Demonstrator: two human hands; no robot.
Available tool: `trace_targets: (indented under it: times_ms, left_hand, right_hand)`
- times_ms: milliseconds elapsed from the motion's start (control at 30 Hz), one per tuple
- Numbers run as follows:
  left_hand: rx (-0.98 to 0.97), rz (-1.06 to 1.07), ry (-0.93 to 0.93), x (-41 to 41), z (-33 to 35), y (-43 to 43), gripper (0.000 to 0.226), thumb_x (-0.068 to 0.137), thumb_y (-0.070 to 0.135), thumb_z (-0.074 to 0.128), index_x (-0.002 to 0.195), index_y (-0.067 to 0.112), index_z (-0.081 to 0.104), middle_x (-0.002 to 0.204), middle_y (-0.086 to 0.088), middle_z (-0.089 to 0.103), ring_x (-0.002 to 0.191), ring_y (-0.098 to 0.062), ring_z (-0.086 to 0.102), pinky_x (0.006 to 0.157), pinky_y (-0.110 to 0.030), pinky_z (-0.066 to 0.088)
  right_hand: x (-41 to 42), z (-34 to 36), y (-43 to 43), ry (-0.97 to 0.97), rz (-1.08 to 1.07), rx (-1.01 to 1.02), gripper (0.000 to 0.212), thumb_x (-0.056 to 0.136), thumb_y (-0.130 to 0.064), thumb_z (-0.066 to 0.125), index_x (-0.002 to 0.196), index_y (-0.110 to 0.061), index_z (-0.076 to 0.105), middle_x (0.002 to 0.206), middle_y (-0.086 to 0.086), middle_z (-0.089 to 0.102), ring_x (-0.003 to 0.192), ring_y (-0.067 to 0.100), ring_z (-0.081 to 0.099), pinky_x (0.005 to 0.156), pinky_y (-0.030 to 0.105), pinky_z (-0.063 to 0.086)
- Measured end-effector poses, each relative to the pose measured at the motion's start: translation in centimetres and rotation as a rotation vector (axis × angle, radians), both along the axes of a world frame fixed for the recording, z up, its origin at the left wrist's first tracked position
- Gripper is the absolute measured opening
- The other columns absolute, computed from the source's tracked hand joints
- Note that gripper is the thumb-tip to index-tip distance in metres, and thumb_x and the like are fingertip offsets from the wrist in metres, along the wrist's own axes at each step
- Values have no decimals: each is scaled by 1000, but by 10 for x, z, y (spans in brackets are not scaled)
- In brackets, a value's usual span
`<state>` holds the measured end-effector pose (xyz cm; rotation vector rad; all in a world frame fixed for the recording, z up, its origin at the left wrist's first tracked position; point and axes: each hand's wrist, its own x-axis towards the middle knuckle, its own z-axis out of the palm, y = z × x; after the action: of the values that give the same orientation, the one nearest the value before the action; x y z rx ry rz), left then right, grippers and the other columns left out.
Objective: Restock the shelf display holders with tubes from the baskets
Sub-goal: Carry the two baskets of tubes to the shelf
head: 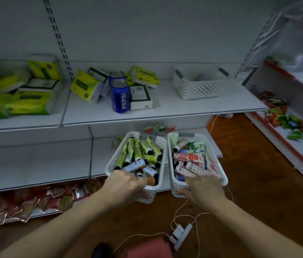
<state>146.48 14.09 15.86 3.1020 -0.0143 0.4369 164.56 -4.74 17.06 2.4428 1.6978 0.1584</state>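
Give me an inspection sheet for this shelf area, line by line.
Surface: white lower shelf, both filled baskets overhanging its front edge.
Job's things: left basket holds green tubes; right basket holds red-and-white tubes; empty basket on the upper shelf.
Clutter: Pepsi can, tissue packs, snack packets.
Grips: left hand grips left basket's near rim; right hand grips right basket's.
Cables: power strip and thin cord on the floor.
Surroundings: wooden floor, neighbouring shelf.

Upper shelf: blue Pepsi cans upright among yellow-green tissue packs. Bottom shelf: red foil packets. Wooden floor: white power strip.
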Motion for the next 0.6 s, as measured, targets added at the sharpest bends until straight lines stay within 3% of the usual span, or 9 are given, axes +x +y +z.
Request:
trace_targets:
  times_ms: [133,233,367,467,600]
  left_hand:
    - [14,3,23,-8,-39,39,44,61,60,81,52,25,56,38,11,41,31,-3,39,35,-14,24]
    - [17,-2,11,-10,-71,57,44,66,59,77,52,24,53,39,9,42,30,-6,38,34,-16,25]
    - [17,-18,-61,-5,-116,62,44,79,59,55,57,21,54,43,8,47,33,-8,42,33,-17,33]
    - [79,-19,-71,4,-151,58,38,80,52,64,61,21,56,44,6,49,34,-9,43,34,-19,35]
    - [87,-14,-105,14,-203,47,36,80,44,71,69,20,46,45,4,44,35,-13,40,34,-23,33]
  right_hand:
    - [-4,-45,34,34,-26,54,50,54,-70,77,49,-24,58,37,-8,49,30,5,45,35,17,27]
    - [-3,-82,49,0,6,122,47,59,-68,67,47,-24,58,36,-7,48,29,8,44,34,18,29]
    - [15,-138,53,-8,54,200,51,69,-69,52,49,-23,59,37,-6,49,29,11,45,32,20,31]
    - [40,-181,50,-20,127,245,47,67,-66,67,51,-23,62,38,-6,51,29,12,46,31,21,34]
    - [67,-233,34,-42,239,361,46,71,-62,58,52,-21,64,41,-2,55,32,13,50,34,20,34]
